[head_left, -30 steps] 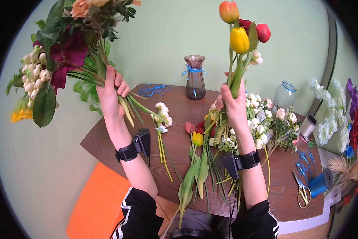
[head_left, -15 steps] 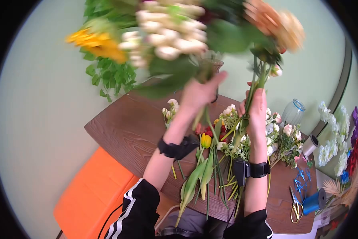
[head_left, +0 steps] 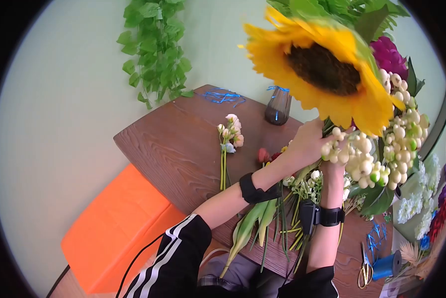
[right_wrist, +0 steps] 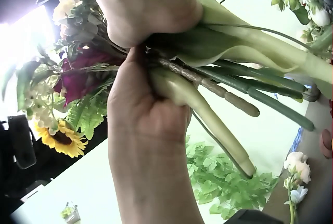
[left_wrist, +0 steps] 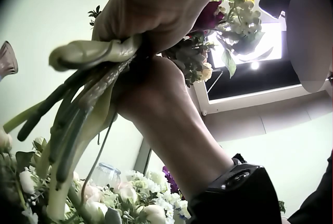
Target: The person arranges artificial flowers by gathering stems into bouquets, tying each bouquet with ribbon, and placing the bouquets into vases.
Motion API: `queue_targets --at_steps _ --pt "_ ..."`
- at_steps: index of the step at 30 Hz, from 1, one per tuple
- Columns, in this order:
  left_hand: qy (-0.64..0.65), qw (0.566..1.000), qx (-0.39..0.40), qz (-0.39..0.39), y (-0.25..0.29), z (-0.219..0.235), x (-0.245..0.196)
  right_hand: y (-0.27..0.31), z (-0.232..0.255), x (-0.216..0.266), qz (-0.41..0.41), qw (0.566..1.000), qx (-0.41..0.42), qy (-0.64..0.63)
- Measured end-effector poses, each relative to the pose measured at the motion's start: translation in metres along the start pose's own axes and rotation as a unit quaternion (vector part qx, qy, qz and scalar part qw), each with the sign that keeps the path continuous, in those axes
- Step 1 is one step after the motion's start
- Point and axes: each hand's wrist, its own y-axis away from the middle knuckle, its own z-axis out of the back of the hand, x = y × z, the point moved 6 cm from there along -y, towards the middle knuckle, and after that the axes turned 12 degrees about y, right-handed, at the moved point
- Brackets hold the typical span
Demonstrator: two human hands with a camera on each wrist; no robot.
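Both hands meet at the gathered stems of a flower bunch. My left hand [head_left: 306, 142] reaches across to the right and grips the bunch just below its heads. A big sunflower [head_left: 327, 69], cream berries [head_left: 402, 141] and a purple flower [head_left: 389, 55] make up its top. My right hand [right_wrist: 148, 8] grips stems right against the left hand; in the head view the left hand and berries mostly cover it. Green flower stems [left_wrist: 67, 146] stick out below both hands. The tulip heads that the right hand held are hidden behind the sunflower.
On the brown table [head_left: 168, 134] stands a dark glass vase [head_left: 277, 107], with blue ribbon [head_left: 224, 96] beside it. Pale flowers [head_left: 232, 134], loose tulip leaves [head_left: 248, 226], scissors [head_left: 365, 270] and a blue spool [head_left: 386, 265] lie around. An orange seat [head_left: 113, 233] is at the left.
My left hand has swung the bunch from the far left across to the right hand, and the sunflower has turned toward the head camera. The right hand has lowered slightly, with the tulips now out of sight.
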Motion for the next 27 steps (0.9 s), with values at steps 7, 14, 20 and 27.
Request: queue_targets --at_steps 7,14,20,27 --pt "-0.063 0.997 0.039 -0.009 -0.003 0.001 0.0 -0.004 -0.009 0.006 -0.01 1.0 0.006 -0.008" --pt "-0.077 0.99 0.085 0.081 -0.007 0.002 -0.006 -0.005 -0.021 0.025 -0.033 0.998 0.045 0.002" --pt "-0.068 0.985 0.125 0.096 -0.007 0.003 -0.01 0.008 -0.055 0.067 -0.033 0.972 0.101 0.212" --pt "0.12 0.992 0.025 0.017 -0.017 0.015 0.034 0.031 -0.071 0.088 -0.043 0.932 0.073 0.353"
